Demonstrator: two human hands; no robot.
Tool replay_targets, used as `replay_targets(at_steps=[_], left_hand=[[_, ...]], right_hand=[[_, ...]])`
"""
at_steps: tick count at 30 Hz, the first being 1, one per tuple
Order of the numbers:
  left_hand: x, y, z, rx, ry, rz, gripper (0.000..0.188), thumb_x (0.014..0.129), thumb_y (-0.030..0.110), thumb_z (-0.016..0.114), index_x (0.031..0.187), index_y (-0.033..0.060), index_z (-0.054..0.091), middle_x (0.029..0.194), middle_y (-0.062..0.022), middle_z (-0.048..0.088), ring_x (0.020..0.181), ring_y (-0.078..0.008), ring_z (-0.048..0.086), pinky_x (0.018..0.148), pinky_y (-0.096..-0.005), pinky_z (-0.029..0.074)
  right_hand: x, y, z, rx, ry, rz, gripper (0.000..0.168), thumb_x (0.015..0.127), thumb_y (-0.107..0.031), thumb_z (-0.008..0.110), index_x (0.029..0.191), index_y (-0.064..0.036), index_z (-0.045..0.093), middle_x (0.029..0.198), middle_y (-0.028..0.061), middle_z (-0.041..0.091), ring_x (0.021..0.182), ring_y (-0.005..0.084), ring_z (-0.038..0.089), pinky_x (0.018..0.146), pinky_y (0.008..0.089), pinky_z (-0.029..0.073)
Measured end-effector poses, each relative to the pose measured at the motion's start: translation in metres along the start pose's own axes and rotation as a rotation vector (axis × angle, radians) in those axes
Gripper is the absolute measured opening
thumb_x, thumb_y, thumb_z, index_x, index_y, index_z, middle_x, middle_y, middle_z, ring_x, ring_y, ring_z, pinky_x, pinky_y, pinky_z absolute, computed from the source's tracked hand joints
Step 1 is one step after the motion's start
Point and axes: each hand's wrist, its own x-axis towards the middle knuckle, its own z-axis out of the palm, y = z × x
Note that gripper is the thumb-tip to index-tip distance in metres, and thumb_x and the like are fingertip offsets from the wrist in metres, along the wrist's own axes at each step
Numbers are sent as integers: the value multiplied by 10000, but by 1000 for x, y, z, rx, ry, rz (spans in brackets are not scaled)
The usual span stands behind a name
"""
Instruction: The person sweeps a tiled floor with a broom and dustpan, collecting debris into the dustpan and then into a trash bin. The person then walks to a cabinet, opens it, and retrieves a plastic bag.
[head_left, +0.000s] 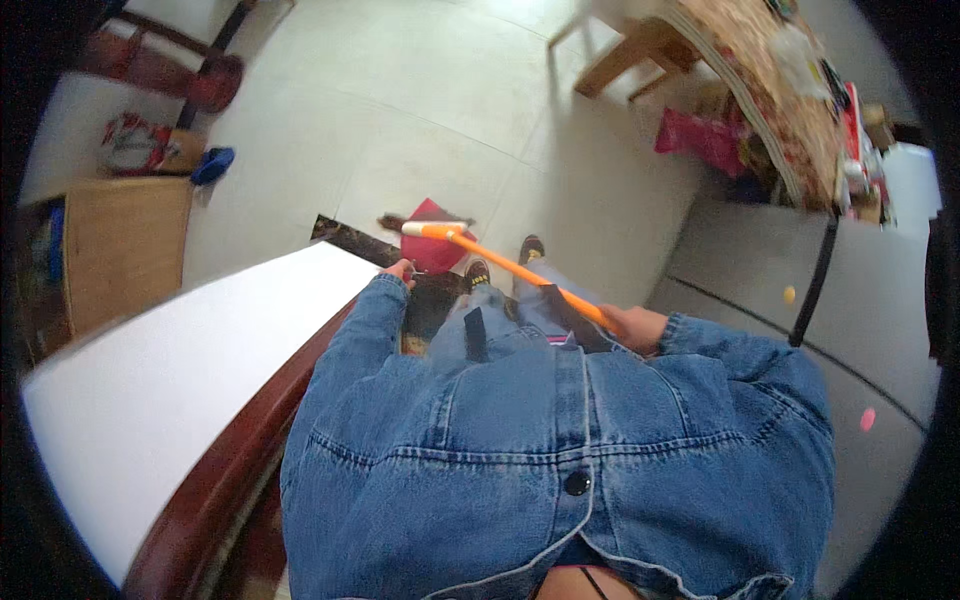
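My right hand (636, 328) grips the orange stick of a broom (517, 270) near its upper end, at my right hip. The stick slants down to the left, to an orange and white head (435, 229) with dark bristles showing at its sides. Under that head is a red dustpan-like piece (436, 256), partly covered by it. My left hand (405, 271) is beside the corner of a white tabletop, its fingers curled at a thin shiny piece close to the red one. Whether that piece is a handle joined to it is not plain.
The white tabletop (202, 337) and a dark red wooden rail (247, 405) run along my left. A grey cabinet-like surface (735, 262) stands at my right. Ahead right is a cloth-covered table (780, 90) with a pink bag (697, 139) below. A wooden cabinet (127, 240) stands far left.
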Motion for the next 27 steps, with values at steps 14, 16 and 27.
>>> replay_targets(at_steps=[14, 16, 27], left_hand=[[-76, 58, 36, -425, 301, -431, 345, 654, 94, 658, 961, 136, 507, 794, -111, 581, 775, -242, 572, 685, -328, 457], [-84, 79, 67, -592, 493, -451, 317, 642, 80, 654, 927, 119, 522, 730, -100, 563, 724, -225, 566, 648, -312, 452], [-20, 194, 178, -765, 490, -810, 284, 624, 155, 654, 891, 129, 562, 816, -97, 599, 795, -253, 579, 726, -327, 455]], right_hand=[[268, -88, -295, -751, 232, -289, 508, 697, -79, 468, 1172, -29, 296, 752, 215, 567, 716, 363, 566, 598, 438, 457], [317, -105, -302, -799, 246, -316, 386, 784, -140, 406, 1143, -23, 326, 790, 197, 583, 736, 362, 569, 613, 432, 459], [252, 23, -261, -1247, -291, -275, 706, 669, -130, 556, 1271, -62, 196, 756, 218, 571, 702, 348, 580, 563, 425, 451]])
